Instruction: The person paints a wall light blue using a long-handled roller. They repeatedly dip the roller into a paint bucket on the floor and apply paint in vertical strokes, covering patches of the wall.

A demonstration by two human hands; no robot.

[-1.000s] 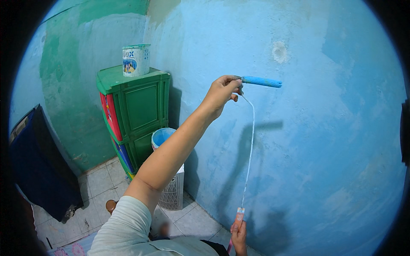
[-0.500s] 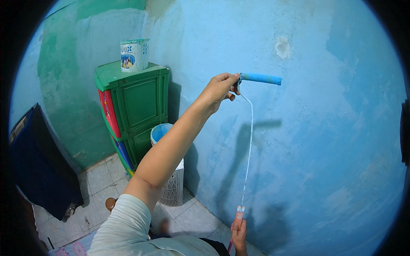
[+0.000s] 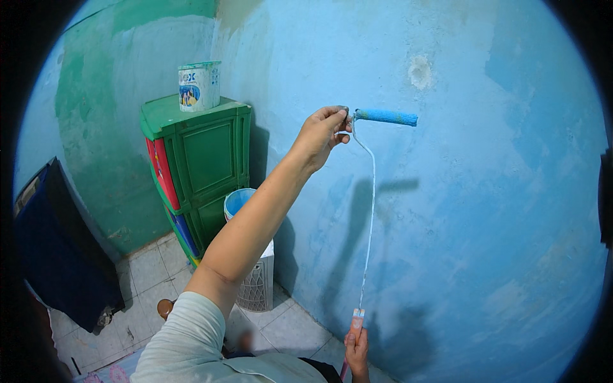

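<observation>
My right hand (image 3: 357,350), low in the view, is wrapped round the handle of a paint roller. The roller's long thin wire rises from there, and its narrow blue sleeve (image 3: 387,117) lies nearly level in front of the blue wall (image 3: 472,210). My left arm reaches up and across; the left hand (image 3: 324,135) is beside the inner end of the sleeve. Its thumb and forefinger pinch a small dark grey thing, too small to name. Whether the other fingers touch the wire I cannot tell.
A green plastic drawer cabinet (image 3: 212,153) stands at the left, bearing a paint tin (image 3: 199,87). Behind my forearm, a bucket with a blue inside (image 3: 237,202) rests on a white latticed stand (image 3: 257,287). A dark blue cloth-draped object (image 3: 67,249) leans at the far left.
My left hand has drawn slightly left from the roller's inner end, and a small dark grey thing now shows in its fingertips. The right hand's grip is unchanged.
</observation>
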